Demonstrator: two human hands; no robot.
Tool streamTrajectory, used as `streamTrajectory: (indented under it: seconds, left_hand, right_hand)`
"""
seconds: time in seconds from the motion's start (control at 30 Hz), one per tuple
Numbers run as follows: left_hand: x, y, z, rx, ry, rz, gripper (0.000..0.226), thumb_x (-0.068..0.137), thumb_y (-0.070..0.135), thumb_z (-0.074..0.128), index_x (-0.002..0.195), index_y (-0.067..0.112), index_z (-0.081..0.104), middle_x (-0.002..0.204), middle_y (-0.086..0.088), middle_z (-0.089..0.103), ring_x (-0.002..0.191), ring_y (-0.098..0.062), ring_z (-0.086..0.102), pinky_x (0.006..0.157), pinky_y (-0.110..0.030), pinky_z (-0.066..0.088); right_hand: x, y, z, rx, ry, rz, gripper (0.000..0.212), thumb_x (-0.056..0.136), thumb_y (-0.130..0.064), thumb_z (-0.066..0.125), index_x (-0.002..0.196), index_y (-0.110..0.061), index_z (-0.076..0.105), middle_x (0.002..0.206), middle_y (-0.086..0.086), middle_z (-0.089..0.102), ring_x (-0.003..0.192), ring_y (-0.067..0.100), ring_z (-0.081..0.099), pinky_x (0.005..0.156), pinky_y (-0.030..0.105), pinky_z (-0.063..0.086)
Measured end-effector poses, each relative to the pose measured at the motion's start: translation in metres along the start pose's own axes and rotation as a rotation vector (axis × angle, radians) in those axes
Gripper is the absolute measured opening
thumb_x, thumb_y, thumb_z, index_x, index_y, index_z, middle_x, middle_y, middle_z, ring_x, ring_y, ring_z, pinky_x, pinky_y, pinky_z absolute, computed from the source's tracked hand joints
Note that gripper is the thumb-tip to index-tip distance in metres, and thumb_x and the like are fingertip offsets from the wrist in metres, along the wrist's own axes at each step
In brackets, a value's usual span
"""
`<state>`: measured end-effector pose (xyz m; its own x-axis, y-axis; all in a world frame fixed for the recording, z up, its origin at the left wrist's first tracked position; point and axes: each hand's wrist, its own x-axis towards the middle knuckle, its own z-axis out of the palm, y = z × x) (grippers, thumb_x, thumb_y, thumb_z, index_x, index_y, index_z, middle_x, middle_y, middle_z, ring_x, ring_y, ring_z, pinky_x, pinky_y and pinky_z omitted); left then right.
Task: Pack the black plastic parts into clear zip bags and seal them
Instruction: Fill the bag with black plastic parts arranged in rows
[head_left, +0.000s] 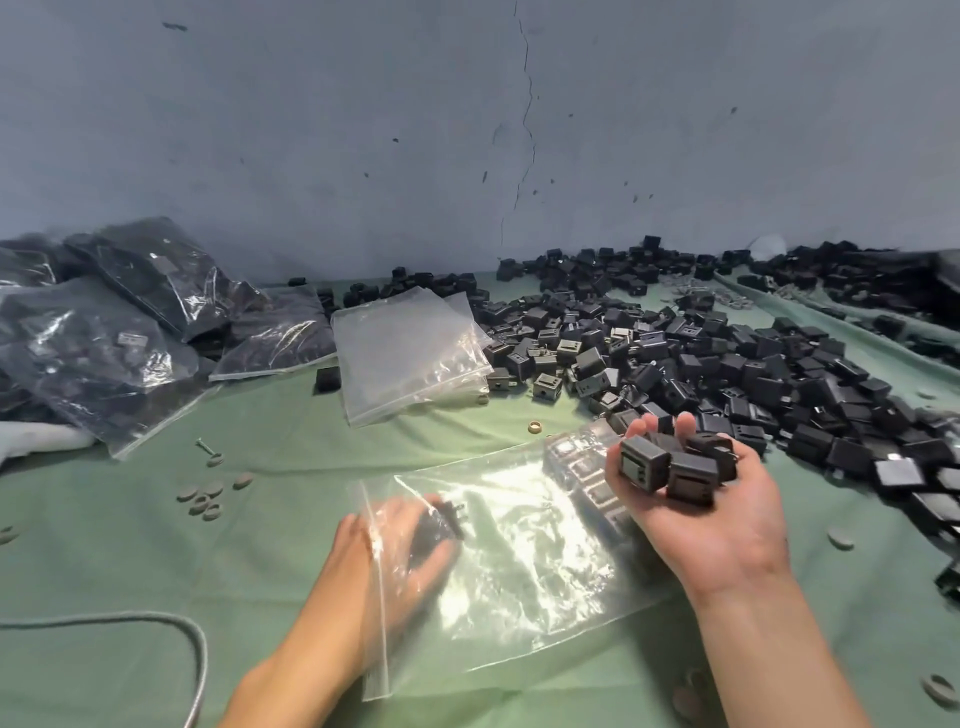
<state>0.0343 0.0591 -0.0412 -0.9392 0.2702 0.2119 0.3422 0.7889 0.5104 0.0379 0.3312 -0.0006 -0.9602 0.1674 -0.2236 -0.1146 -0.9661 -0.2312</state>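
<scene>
Landmark: the open zip bag (524, 571), lying flat on the green cloth (156, 571) nearest the viewer.

Left hand (410, 545) is inside the bag, entered through its left mouth. A dark part (441, 519) sits at the fingers, but the view through the plastic is blurred and I cannot tell whether it is clasped.

Right hand (696, 519) is over the bag's right edge, palm up, fingers cupped round a handful of black parts (641, 462).

Several packed parts (582, 467) lie inside the bag's far right corner.

Left of the bag: a grey cable (200, 654), then scattered grey discs (208, 493).

Just beyond the bag: a small ring (535, 427).

Farther beyond: a stack of empty bags (410, 358) (clear, lying flat).

Far right of the bag: the loose heap of parts (727, 364). Far left: filled bags (130, 338), close to the wall (467, 130).
</scene>
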Motion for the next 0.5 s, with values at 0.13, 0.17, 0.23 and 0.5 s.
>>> streamTrajectory:
  seconds: [0.13,0.17,0.23,0.5]
  left_hand:
    - [0.017,0.009,-0.003,0.005,-0.072,0.128,0.023,0.087,0.029,0.040,0.099,0.042,0.055,0.100,0.016,0.061,0.098,-0.007,0.059,0.087,-0.033,0.048]
    - [0.020,0.008,-0.001,0.040,-0.081,0.141,0.027,0.085,0.034,0.039,0.106,0.043,0.054,0.105,0.018,0.059,0.100,-0.005,0.056,0.089,-0.032,0.046]
    - [0.022,0.009,0.002,0.087,-0.070,0.119,0.037,0.085,0.055,0.034,0.117,0.044,0.051,0.110,0.020,0.052,0.103,0.000,0.048,0.091,-0.026,0.041]
    - [0.031,0.027,0.008,-0.018,0.009,0.220,0.041,0.099,0.037,0.042,0.133,0.021,0.060,0.138,0.014,0.052,0.129,-0.004,0.046,0.111,-0.026,0.035]
  right_hand:
    - [0.010,-0.007,0.003,0.001,0.011,-0.020,0.020,0.098,-0.028,0.043,0.098,-0.019,0.062,0.105,0.011,0.062,0.091,0.023,0.062,0.083,0.043,0.054]
    - [0.013,-0.009,0.003,0.010,0.008,-0.021,0.020,0.098,-0.028,0.043,0.100,-0.020,0.062,0.106,0.010,0.061,0.091,0.023,0.062,0.080,0.043,0.054]
    - [0.019,-0.010,0.004,0.020,-0.003,-0.025,0.019,0.098,-0.026,0.043,0.100,-0.020,0.062,0.106,0.011,0.061,0.090,0.024,0.063,0.075,0.042,0.055]
    - [0.037,-0.009,0.016,-0.013,-0.033,-0.053,0.018,0.078,-0.019,0.051,0.092,-0.018,0.062,0.099,0.013,0.062,0.082,0.026,0.065,0.078,0.042,0.056]
